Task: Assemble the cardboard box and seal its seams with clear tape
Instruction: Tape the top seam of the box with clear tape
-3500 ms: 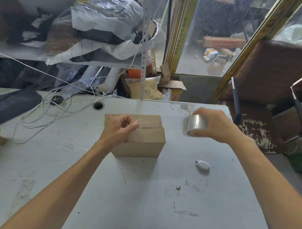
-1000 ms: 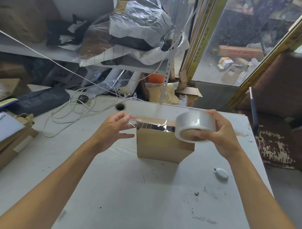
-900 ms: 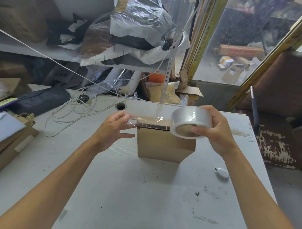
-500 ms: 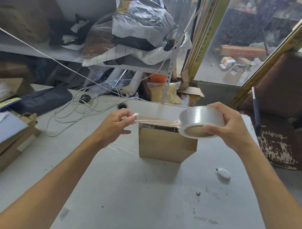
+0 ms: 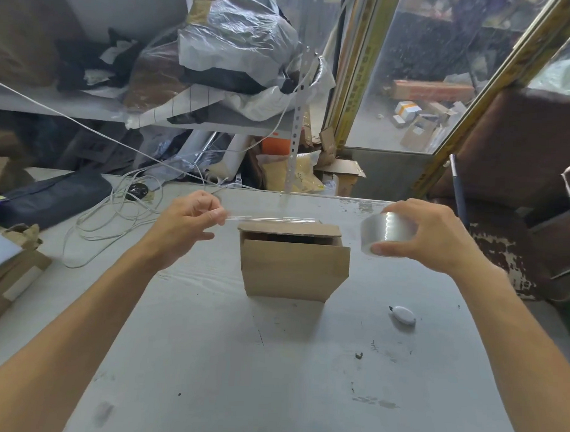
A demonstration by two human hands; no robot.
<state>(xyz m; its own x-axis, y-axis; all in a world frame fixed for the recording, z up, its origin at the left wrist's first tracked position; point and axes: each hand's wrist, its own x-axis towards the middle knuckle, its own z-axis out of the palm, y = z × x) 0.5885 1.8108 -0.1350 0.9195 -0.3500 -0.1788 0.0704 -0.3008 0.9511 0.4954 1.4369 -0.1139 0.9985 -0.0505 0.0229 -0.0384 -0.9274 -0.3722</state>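
Cardboard box [image 5: 295, 264] stands in the middle of the grey tabletop [image 5: 271, 377], its top flaps folded over but not lying flat, a dark gap showing beneath the front one. Above it, a strip of clear tape [image 5: 270, 219] is stretched level between the two hands, apart from the cardboard. The right hand [image 5: 428, 237] grips the tape roll [image 5: 385, 234], fingers curled over its rim, to the right of the box. The left hand [image 5: 183, 226] pinches the free end of the strip, to the left of the box. A small white cutter [image 5: 403, 314] lies on the tabletop, near the box's right front corner.

The step in hand looks to be taping the top seam. The next move likely calls for lowering the strip along the seam, pressing the flaps flat, then cutting the tape.
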